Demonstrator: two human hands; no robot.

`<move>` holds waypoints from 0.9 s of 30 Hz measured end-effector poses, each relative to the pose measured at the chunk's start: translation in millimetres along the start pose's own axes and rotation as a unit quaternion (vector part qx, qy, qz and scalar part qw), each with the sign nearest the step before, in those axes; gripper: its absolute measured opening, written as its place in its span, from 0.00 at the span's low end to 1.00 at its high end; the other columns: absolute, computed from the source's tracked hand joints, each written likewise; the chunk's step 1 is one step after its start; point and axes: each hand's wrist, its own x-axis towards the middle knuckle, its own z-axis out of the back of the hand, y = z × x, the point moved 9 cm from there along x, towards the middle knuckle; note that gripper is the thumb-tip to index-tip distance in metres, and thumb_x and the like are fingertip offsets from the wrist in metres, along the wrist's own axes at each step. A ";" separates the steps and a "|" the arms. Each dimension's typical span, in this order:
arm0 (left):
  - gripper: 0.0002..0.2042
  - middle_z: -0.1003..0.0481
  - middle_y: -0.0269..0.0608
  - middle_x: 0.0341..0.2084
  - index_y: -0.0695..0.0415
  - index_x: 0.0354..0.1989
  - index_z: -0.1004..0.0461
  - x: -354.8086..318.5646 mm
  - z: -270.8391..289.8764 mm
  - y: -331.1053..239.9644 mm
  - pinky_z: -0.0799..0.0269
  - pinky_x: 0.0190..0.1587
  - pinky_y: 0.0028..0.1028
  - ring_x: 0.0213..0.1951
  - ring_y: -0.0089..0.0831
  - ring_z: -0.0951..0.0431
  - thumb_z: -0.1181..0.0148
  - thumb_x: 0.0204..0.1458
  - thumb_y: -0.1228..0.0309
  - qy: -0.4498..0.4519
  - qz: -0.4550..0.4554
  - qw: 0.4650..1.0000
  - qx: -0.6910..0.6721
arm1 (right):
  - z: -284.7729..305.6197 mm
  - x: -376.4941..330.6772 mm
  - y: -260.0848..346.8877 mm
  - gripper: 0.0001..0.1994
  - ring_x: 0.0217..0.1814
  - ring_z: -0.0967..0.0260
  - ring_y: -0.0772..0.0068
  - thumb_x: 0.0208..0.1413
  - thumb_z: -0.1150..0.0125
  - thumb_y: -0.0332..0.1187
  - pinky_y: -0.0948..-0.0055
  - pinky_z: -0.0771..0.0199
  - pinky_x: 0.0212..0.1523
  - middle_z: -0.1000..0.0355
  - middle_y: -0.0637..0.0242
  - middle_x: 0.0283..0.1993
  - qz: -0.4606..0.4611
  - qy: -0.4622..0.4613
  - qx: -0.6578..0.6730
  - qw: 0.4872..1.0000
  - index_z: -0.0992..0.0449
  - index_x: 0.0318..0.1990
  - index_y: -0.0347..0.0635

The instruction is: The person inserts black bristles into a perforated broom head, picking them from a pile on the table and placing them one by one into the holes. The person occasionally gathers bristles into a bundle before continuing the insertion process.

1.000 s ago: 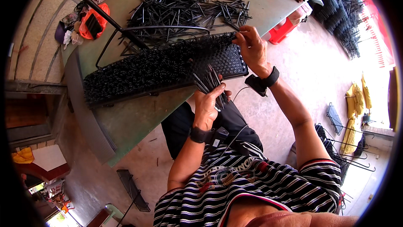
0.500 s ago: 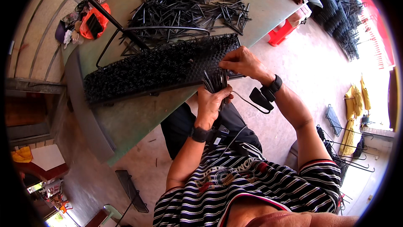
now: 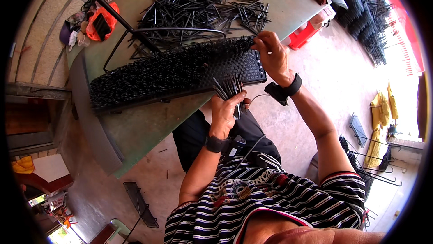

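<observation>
A green-topped table [image 3: 142, 138] is carrying the work, its near edge slanting past the person's legs. On its far part a wide, loose heap of black strips [image 3: 194, 13] is lying spread out, so there seems to be plenty of stock left. Between the heap and the person, the long black board [image 3: 246, 65] is resting, its right end reaching beyond the table's edge. Dense black tufts [image 3: 144, 74] are covering the left and middle and running along the far side almost to the right corner, so by judgement the larger share is done. What appears to be left is the patch of bare cells [image 3: 234, 60] showing at the right end, widest toward the near side. The right hand [image 3: 276, 56] is working at the far right corner, thumb and fingertips drawing together among the last tufts; whether a strip is between them, I cannot tell. The left hand [image 3: 224, 111] is gripping a small bundle of strips [image 3: 229, 87], fanned upward just beside the board's near edge.
</observation>
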 end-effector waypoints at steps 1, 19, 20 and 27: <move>0.09 0.24 0.42 0.25 0.64 0.34 0.26 0.2 1.2 0.5 0.27 0.22 0.27 0.22 0.32 0.23 0.38 0.42 0.82 -0.004 0.005 1.000 0.001 | -1.7 -0.2 -0.7 0.03 0.29 0.24 0.72 0.55 0.48 0.21 0.78 0.27 0.26 0.28 0.62 0.28 0.003 0.005 0.000 1.000 0.32 0.37 0.35; 0.10 0.23 0.43 0.27 0.62 0.36 0.27 -0.8 -11.6 2.0 0.27 0.23 0.25 0.22 0.30 0.23 0.37 0.42 0.80 0.056 0.057 0.996 0.043 | -57.2 -28.6 14.9 0.10 0.32 0.29 0.73 0.49 0.39 0.33 0.75 0.30 0.31 0.26 0.64 0.31 -0.046 0.409 0.042 0.911 0.24 0.36 0.36; 0.11 0.23 0.43 0.27 0.62 0.36 0.27 -2.3 -15.8 2.9 0.27 0.23 0.25 0.22 0.29 0.23 0.37 0.43 0.80 0.071 0.069 0.994 0.050 | -62.1 -34.5 10.7 0.10 0.33 0.29 0.74 0.50 0.39 0.33 0.74 0.29 0.32 0.26 0.65 0.32 -0.051 0.474 0.025 0.878 0.24 0.37 0.37; 0.13 0.24 0.42 0.27 0.61 0.40 0.28 -2.7 -24.8 6.0 0.27 0.25 0.25 0.24 0.28 0.23 0.37 0.44 0.77 0.142 0.087 0.985 0.049 | -56.4 -32.1 -5.7 0.09 0.35 0.29 0.77 0.50 0.41 0.32 0.75 0.30 0.36 0.25 0.65 0.33 -0.099 0.479 0.061 0.870 0.24 0.37 0.37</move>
